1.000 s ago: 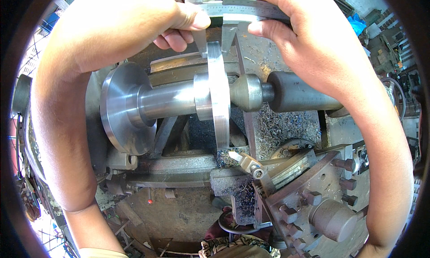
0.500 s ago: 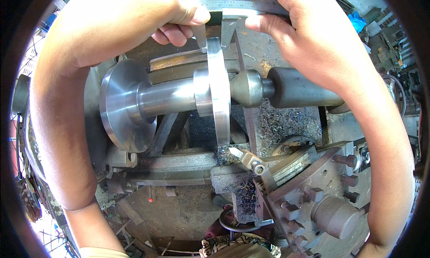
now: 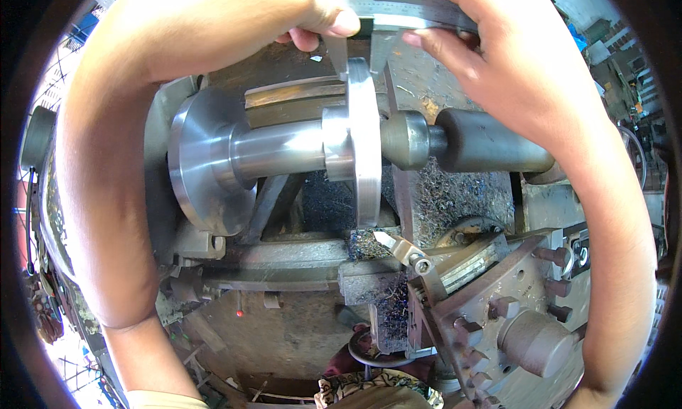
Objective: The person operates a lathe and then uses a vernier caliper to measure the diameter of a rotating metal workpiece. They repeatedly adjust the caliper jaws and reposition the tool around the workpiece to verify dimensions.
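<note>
Both hands are raised at the top of the view, closed on a metal vernier caliper. My left hand pinches its left end, the thumb near the left jaw. My right hand grips the beam farther right, with the thumb below it. The caliper's jaws reach down on either side of the top rim of a shiny steel disc. This disc is the right flange of a turned shaft, which has a wider flange at its left end. Part of the caliper's upper edge is cut off by the frame.
A tailstock centre supports the shaft's right end. Below the disc, a cutting tool points up from a bolted tool post. Metal chips cover the lathe bed. A handwheel sits near my body.
The whole scene has shifted slightly right in the view. Both hands and the caliper have also moved a little right relative to the disc, the jaws still astride its rim.
</note>
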`<state>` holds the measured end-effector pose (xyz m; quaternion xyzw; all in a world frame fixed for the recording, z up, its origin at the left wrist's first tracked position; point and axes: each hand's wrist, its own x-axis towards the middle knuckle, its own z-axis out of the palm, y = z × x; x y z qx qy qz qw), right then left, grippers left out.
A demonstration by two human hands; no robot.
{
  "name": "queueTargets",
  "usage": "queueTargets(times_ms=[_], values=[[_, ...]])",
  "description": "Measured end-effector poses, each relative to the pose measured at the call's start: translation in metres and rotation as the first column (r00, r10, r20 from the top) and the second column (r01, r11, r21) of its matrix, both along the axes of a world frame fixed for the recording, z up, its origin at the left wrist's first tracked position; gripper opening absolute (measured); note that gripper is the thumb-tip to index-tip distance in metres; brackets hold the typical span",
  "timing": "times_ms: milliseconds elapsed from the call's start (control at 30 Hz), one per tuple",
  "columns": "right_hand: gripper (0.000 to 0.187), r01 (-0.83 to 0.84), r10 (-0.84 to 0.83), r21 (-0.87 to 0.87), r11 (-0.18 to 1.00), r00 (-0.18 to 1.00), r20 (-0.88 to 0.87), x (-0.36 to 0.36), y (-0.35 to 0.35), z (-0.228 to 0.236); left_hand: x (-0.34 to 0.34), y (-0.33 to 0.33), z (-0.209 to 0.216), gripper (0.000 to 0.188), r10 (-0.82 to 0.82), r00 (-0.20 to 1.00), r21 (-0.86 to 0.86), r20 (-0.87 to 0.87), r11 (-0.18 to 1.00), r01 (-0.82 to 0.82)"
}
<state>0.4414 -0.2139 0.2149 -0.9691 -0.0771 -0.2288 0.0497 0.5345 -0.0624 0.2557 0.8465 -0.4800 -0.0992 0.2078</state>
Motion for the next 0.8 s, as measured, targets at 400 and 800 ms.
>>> queueTargets(times_ms=[400, 800], values=[[0.042, 0.176, -0.128, -0.361, 0.916, 0.980, 0.153, 0.003, -0.027, -0.028, 0.086, 0.044, 0.031, 0.006, 0.225, 0.973, 0.337, 0.052, 0.913, -0.229], [0.031, 0.169, -0.172, -0.211, 0.963, 0.985, 0.005, 0.003, -0.014, -0.020, 0.127, 0.077, 0.027, 0.010, 0.188, 0.982, 0.504, 0.013, 0.847, -0.169]])
